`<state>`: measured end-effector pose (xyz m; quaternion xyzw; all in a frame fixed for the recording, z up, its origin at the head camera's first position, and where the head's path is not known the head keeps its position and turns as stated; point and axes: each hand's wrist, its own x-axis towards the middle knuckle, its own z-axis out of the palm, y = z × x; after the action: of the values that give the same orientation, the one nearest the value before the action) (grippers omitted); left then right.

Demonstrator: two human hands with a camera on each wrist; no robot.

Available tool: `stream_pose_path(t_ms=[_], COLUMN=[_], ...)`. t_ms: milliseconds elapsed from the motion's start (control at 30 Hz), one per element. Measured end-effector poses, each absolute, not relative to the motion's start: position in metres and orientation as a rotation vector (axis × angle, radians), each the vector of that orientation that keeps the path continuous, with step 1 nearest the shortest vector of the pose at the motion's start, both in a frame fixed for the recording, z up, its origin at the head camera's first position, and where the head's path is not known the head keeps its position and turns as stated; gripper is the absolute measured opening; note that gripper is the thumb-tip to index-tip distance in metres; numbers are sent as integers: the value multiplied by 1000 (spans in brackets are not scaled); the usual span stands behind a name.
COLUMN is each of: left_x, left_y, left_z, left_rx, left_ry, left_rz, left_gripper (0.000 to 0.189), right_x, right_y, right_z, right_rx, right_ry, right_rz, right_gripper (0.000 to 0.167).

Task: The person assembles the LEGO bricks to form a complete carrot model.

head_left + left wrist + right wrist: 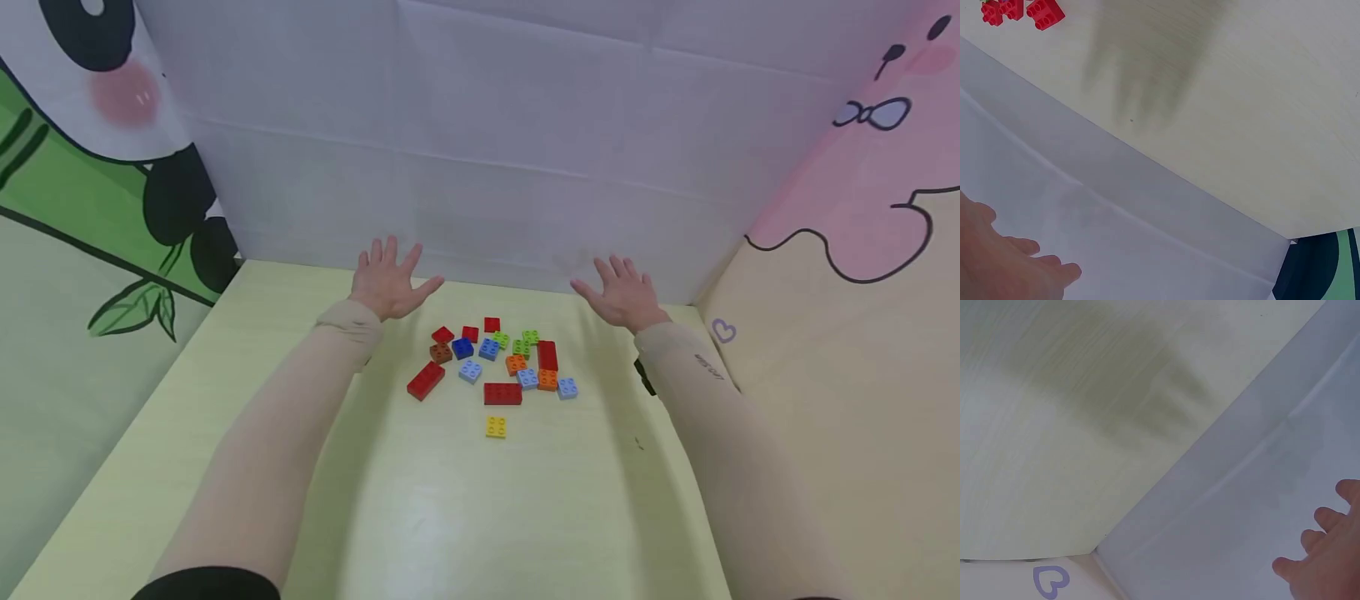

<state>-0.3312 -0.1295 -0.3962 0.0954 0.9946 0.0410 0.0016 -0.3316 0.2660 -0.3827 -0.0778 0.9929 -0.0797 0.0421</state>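
My left hand [387, 286] is held up over the far left of the table with its fingers spread, holding nothing. Over the far right, my right hand [624, 297] is raised the same way, also with nothing in it. Between and below them lies a loose group of toy building bricks: long red bricks [426, 381], a dark blue brick [462, 348], light blue bricks [470, 371], orange bricks [516, 364], lime green bricks [522, 348] and a brown brick [441, 353]. A yellow brick [496, 427] sits nearest to me. In the left wrist view, small red bricks [1045, 14] show at the top corner.
The pale wooden table [450, 517] ends at a whitish cloth wall [495, 192] behind the bricks. A side panel with a green and black cartoon [112, 192] stands at left, a pink and beige panel [847, 333] at right. Both arms cast shadows on the tabletop.
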Motion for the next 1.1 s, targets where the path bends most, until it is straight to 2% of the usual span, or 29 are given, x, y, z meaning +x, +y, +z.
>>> stream_pose_path(t_ms=[300,567,1100], left_x=[-326,-317,-294], left_y=[-128,-114,-98], left_z=[-404,-422,-447], left_rx=[406,563,555], left_ry=[3132,3127,3035], left_rz=[117,133,286], left_gripper=[90,86,86], right_x=[-325,-308,-277], right_y=[258,239,203], right_z=[-393,-413,-449], right_rx=[-276,-387,-481], right_ry=[3026,2959,2890], right_rz=[-324,-391,-485], right_gripper=[94,80,73])
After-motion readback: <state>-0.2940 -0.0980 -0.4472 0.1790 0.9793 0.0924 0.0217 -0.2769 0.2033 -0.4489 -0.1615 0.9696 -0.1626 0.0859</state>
